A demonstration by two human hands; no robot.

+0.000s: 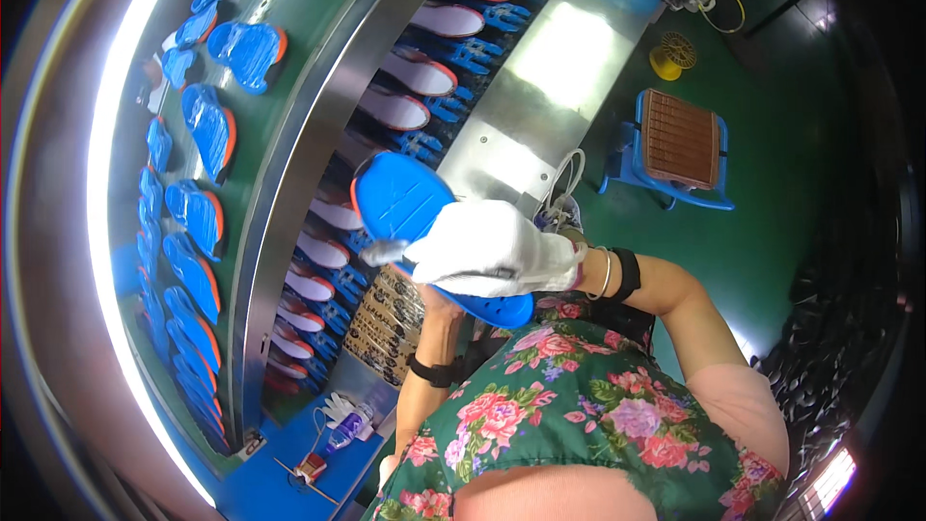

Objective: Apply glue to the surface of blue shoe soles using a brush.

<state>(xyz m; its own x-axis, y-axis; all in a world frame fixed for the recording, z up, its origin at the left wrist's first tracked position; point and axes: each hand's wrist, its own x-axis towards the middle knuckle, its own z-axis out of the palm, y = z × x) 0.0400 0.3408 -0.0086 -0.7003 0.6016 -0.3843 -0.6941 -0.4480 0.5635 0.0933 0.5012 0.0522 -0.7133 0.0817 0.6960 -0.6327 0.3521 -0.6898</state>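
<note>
A blue shoe insole (pixel 400 195) with an orange edge is held in front of me, its ribbed face up and tilted. My left hand (pixel 439 302) is bare and closed on it from below; its fingers are mostly hidden behind the insole. Over the insole's middle lies my right hand (pixel 497 249), in a white glove, with its fingers bent together. A blurred greyish tip (pixel 384 253) sticks out at the glove's finger end. Whether that is a tool or part of the glove I cannot make out.
Several blue insoles (pixel 210 132) lie on a green belt at left, behind a metal rail (pixel 318 87). Beside it runs a row of pale insoles (pixel 420 72). A blue stool (pixel 632 159) with a brown seat pad (pixel 680 140), a yellow spool (pixel 668 60) and a purple-labelled bottle (pixel 349 427) stand around.
</note>
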